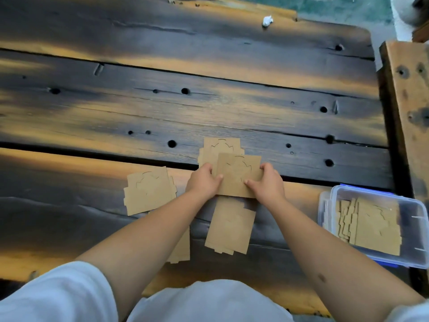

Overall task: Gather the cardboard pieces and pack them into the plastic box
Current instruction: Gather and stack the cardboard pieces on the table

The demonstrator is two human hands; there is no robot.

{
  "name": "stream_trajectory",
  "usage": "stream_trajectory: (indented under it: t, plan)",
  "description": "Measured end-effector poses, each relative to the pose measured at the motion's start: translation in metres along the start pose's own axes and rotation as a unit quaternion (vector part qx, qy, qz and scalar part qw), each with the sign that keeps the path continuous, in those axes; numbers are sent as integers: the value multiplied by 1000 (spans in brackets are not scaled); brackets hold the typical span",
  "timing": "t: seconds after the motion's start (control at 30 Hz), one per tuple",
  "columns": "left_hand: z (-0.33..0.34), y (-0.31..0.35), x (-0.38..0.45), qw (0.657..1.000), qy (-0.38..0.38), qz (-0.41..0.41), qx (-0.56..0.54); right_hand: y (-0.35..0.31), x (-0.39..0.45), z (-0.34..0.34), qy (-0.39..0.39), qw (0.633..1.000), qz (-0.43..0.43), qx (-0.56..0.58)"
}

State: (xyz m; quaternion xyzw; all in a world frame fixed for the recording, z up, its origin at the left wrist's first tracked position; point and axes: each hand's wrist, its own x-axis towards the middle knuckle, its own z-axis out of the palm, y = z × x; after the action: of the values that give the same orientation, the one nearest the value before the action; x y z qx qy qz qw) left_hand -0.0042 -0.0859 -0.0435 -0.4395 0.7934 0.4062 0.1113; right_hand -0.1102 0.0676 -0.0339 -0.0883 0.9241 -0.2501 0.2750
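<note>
— What have you got hold of?

— A flat brown cardboard piece (238, 175), squarish, matte, with thin curved die-cut lines scored into its face. My left hand (203, 182) pinches its left edge, thumb on top and fingers curled underneath; my right hand (267, 182) grips the right edge the same way. Both are closed on the card, not clenched.

— Where are the others?

— One more piece (220, 147) lies just beyond, partly under the one I hold, showing the same toothed arc cut. A small stack (148, 190) sits to the left on the table, edges stepped and notched. Another piece (229, 226) lies between my forearms, long and plain, and a further bit (182, 249) peeks out under my left forearm.

— And the box?

— The plastic box (413, 219) is at my right, near the table edge: clear, rounded corners, blue trim on its rim. Cardboard (371, 226) already lies inside, several sheets fanned so their jagged edges show.

— The surface?

— A heavy wooden table (209, 89) of dark, weathered planks with amber patches, cracks, knots and round bored holes. A small crumpled white scrap (267, 20) rests at the far end.
</note>
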Motion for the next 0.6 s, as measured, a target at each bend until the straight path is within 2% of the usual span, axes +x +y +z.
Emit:
stream_trajectory:
  t: [0.2,0.33,0.6]
  plan:
    - [-28,-10,36,1000,4,-12,-17,-37,19,13,-22,999,-43,-5]
    - [-30,-12,54,1000,0,-19,-3,-53,37,19,-18,1000,-3,8]
    - [-26,-19,60,1000,-3,-5,8,-61,50,35,-47,997,39,-38]
